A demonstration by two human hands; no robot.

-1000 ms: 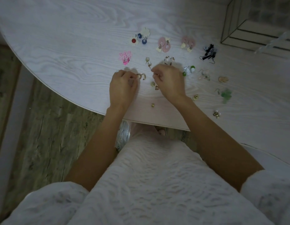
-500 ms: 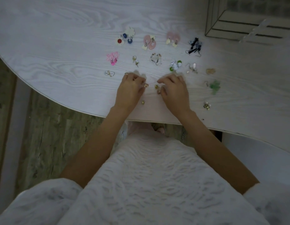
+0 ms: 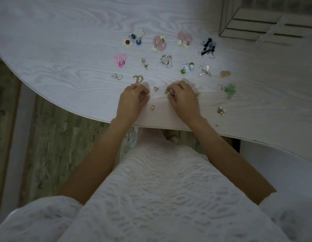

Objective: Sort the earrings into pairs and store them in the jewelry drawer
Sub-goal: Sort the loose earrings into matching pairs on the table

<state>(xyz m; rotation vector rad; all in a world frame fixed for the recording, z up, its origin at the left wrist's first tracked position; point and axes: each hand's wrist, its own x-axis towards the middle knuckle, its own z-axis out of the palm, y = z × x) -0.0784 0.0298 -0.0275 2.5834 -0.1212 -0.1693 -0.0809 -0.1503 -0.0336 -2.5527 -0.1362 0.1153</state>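
Seeing both hands resting on table [image 3: 64,49] near front edge. Left hand [image 3: 132,100] curling fingers; what it is holding, cannot tell. Right hand [image 3: 184,98] pinching small gold earring [image 3: 170,93] at fingertips. Gold heart stud [image 3: 156,89] lying between hands. Paired earrings [image 3: 159,43] sitting in rows beyond; drawer [image 3: 267,20] standing far right.

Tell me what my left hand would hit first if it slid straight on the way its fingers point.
Probably the small gold triangular earring, just beyond the left hand fingertips, toward the right hand; the exact direction is uncertain.
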